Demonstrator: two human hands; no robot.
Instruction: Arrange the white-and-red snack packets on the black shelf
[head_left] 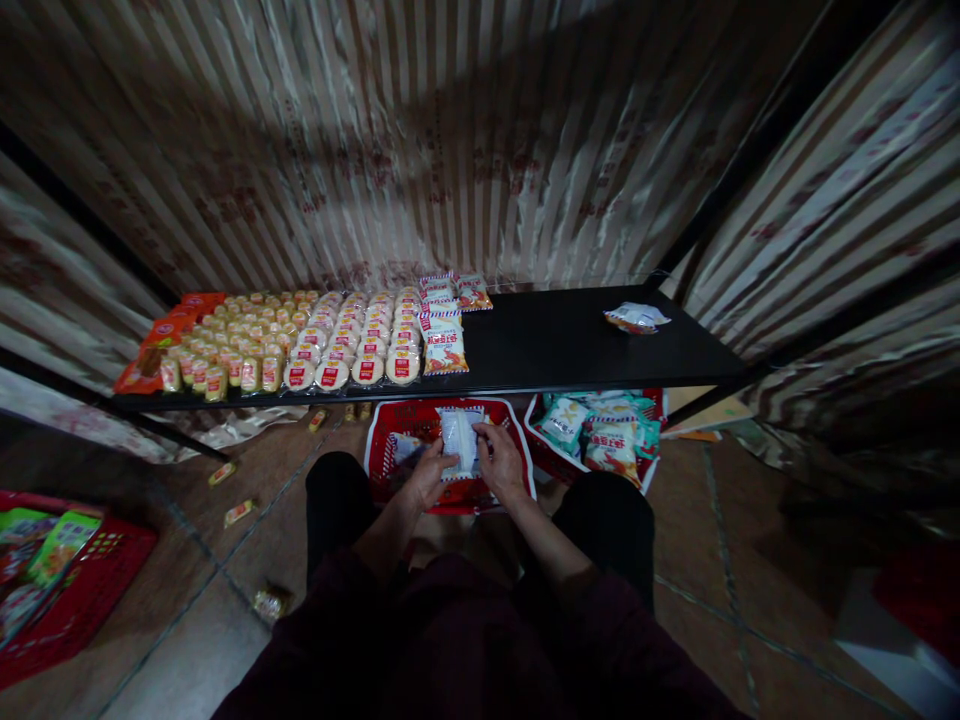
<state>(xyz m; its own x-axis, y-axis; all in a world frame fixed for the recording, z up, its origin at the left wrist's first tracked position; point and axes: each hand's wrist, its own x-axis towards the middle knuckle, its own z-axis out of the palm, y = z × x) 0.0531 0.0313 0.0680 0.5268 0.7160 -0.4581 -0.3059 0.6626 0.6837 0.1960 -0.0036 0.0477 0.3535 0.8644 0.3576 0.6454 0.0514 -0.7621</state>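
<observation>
The left hand (431, 472) and right hand (501, 462) are both gripping a snack packet (459, 438) by its side edges, likely light, crinkly and slippery.

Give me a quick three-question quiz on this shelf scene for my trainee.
1. True or false: the left hand and right hand both hold the white plastic snack packet over the red plastic basket.
2. Where on the flat black shelf does the lone pale wrapped packet lie? A) left end B) middle C) near the right end
3. Fill in: the rows of round wrapped snacks cover the shelf's ____ part.
Key: 1 true; 2 C; 3 left.
</observation>
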